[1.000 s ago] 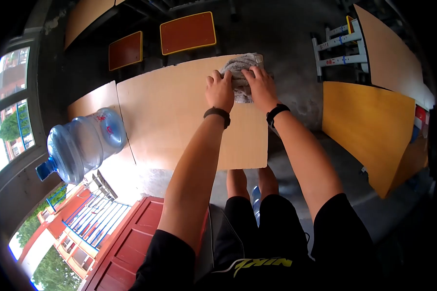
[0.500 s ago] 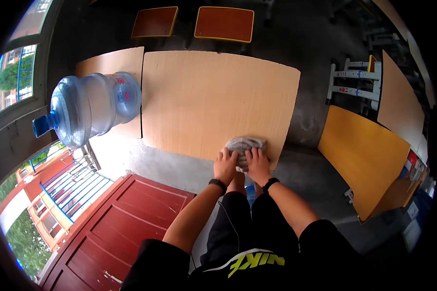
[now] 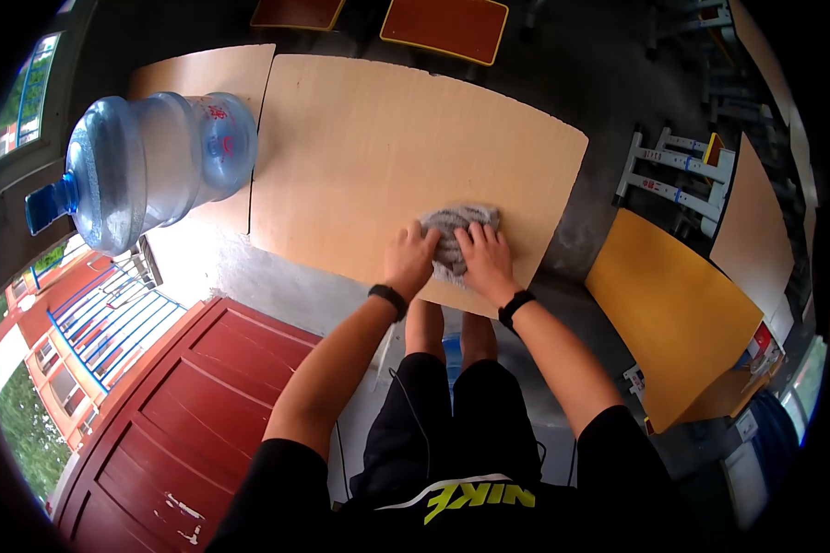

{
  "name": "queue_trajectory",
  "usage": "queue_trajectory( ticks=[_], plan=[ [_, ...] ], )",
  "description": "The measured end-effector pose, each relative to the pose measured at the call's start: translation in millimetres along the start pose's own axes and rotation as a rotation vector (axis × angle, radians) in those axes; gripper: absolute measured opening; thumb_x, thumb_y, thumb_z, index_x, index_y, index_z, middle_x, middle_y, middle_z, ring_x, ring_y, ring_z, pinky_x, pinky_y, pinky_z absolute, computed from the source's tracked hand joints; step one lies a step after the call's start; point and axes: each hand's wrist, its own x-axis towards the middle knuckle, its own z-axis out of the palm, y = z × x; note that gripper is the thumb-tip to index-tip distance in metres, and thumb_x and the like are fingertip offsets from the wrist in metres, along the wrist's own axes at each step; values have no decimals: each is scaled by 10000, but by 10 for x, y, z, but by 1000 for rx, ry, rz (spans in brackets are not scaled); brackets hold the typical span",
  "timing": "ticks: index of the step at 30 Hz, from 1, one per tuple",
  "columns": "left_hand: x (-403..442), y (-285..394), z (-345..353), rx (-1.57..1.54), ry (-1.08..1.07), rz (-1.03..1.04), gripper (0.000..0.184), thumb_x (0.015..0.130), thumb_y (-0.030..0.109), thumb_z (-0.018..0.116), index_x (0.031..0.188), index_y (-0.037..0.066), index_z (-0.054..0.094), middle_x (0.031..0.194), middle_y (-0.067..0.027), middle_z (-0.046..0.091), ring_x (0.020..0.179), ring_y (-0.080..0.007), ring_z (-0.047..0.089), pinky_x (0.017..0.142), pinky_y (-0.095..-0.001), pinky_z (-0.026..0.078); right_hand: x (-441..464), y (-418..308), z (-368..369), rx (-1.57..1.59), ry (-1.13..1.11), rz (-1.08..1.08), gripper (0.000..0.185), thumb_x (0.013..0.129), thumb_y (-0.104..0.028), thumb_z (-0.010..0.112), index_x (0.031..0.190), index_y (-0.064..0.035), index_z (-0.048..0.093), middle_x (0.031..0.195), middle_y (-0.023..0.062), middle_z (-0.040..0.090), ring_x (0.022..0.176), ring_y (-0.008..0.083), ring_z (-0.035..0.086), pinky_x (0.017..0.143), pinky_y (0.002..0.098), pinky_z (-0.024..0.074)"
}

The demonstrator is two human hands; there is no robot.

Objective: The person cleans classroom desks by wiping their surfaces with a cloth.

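A grey, crumpled cloth (image 3: 449, 241) lies on the light wooden desk top (image 3: 369, 157), close to its near edge. My left hand (image 3: 410, 259) presses on the left side of the cloth with bent fingers. From the right, my right hand (image 3: 487, 263) has its fingertips on the same cloth. The cloth is bunched up between both hands, and parts of it are hidden under the fingers. Each wrist wears a black band.
A large clear blue water bottle (image 3: 161, 166) lies on its side at the left. Red-brown stools (image 3: 444, 28) stand beyond the desk. A yellow-brown desk (image 3: 669, 318) is at the right, and a red door (image 3: 194, 415) at the lower left.
The cloth and both hands first came from the desk's far edge to its near edge, then moved a little away from my body again. The camera view has shifted too.
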Motion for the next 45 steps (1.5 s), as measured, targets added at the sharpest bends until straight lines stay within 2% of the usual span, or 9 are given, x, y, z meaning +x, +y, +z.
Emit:
queue_trajectory(
  ticks=[10,14,17,22,28,30,33,39,45],
  plan=[
    [1543,-170,-667,-13,181,-63,209,898,51,610,1085,144,619,1147,-167,593,1008,-403,647,820,-486,581,1437,343,-499,-73,195,172,539,757,-77,781,1246,-163,570,1173,88,580,1145,331,575,920,458,495],
    [1906,-313,-785,7,205,-33,259,908,55,601,1143,159,635,1191,-173,592,1012,-407,646,864,-472,575,1760,324,-600,-126,213,238,519,789,-69,770,1253,-162,557,1201,93,576,1173,337,573,962,467,501],
    [2129,-371,-866,32,221,-22,302,911,80,606,1193,179,653,1209,-170,593,1018,-406,645,887,-461,570,1980,288,-564,-125,243,306,550,801,-87,782,1286,-167,536,1240,122,560,1170,379,570,976,479,505],
    [2260,-416,-885,18,298,11,221,916,130,618,1128,172,663,1206,-151,600,1041,-385,644,863,-460,580,2057,305,-507,-113,258,336,593,799,-122,801,1320,-167,522,1271,145,554,1174,408,566,980,490,510],
    [1989,-346,-817,-3,341,-90,241,918,117,608,1152,166,637,1176,-145,604,1053,-369,650,823,-449,594,2002,302,-450,-169,289,246,662,773,-141,836,1349,-143,509,1263,164,558,1180,416,569,998,486,503],
    [1833,-401,-702,-15,403,-66,203,860,143,681,1061,158,653,1120,-141,621,1015,-358,656,784,-439,599,1889,233,-411,-155,262,197,699,752,-146,852,1353,-137,495,1245,163,559,1165,407,566,1003,489,498],
    [1427,-489,-552,-86,444,-88,193,855,148,661,1047,156,637,1091,-153,607,1005,-370,647,772,-455,588,1642,36,-185,-161,246,138,715,720,-182,867,1328,-136,493,1192,150,555,1112,391,574,975,485,507],
    [142,-813,-377,-273,346,-261,265,818,26,661,1061,112,601,1094,-172,564,1049,-406,588,838,-492,546,1093,-757,194,-184,83,-12,630,709,-195,823,1253,-137,510,1111,120,547,1030,338,576,843,461,499],
    [-998,-1109,-109,-166,248,-425,280,804,-45,624,1056,75,597,1081,-168,555,1037,-414,597,828,-477,542,486,-1525,675,-74,26,-169,434,833,-132,671,1242,-106,528,1091,126,557,994,314,568,810,443,475]
  ],
)
